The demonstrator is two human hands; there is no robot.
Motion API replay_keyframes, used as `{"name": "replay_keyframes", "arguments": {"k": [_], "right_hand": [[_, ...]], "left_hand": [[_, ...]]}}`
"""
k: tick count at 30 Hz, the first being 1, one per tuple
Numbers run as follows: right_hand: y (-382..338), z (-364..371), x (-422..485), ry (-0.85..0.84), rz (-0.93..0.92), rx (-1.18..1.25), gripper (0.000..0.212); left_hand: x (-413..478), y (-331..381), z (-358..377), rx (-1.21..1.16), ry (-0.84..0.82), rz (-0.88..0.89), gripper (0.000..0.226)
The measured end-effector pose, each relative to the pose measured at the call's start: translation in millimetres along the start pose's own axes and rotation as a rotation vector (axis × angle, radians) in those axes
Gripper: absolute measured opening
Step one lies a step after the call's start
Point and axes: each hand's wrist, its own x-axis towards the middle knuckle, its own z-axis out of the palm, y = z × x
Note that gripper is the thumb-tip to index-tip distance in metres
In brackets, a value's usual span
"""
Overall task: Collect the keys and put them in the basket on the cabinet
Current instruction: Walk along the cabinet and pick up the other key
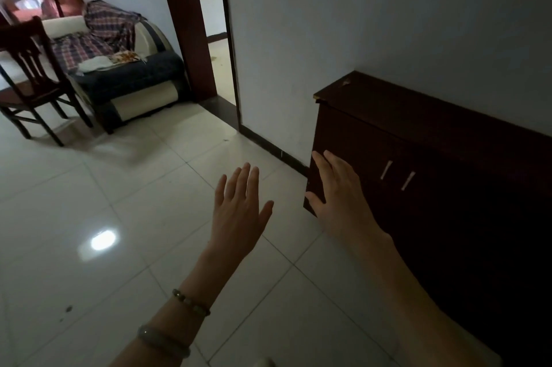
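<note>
Two empty hands, left hand (239,211) and right hand (340,196), reach out with fingers spread beside a dark cabinet (433,139); no keys or basket are visible, though keys would likely be light, hard, and best pinched by the ring.

Left hand (239,211) and right hand (340,199) both outstretched, empty, palms down, fingers loosely spread.

Dark wooden cabinet (418,127) against wall
</note>
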Motion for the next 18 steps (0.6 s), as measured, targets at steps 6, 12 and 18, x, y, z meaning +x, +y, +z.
{"name": "replay_keyframes", "arguments": {"k": [6, 12, 18], "right_hand": [[13.0, 30.7, 82.7, -0.024, 0.003, -0.024, 0.072], [36.5, 66.2, 171.2, -0.057, 0.020, -0.001, 0.073], [71.3, 104.1, 279.5, -0.073, 0.020, -0.007, 0.072]], "left_hand": [[75.3, -36.2, 25.3, -0.018, -0.018, 0.004, 0.070], [158.0, -71.7, 63.3, -0.021, -0.016, -0.013, 0.069], [265.3, -102.7, 104.0, -0.020, -0.017, -0.029, 0.068]]}}
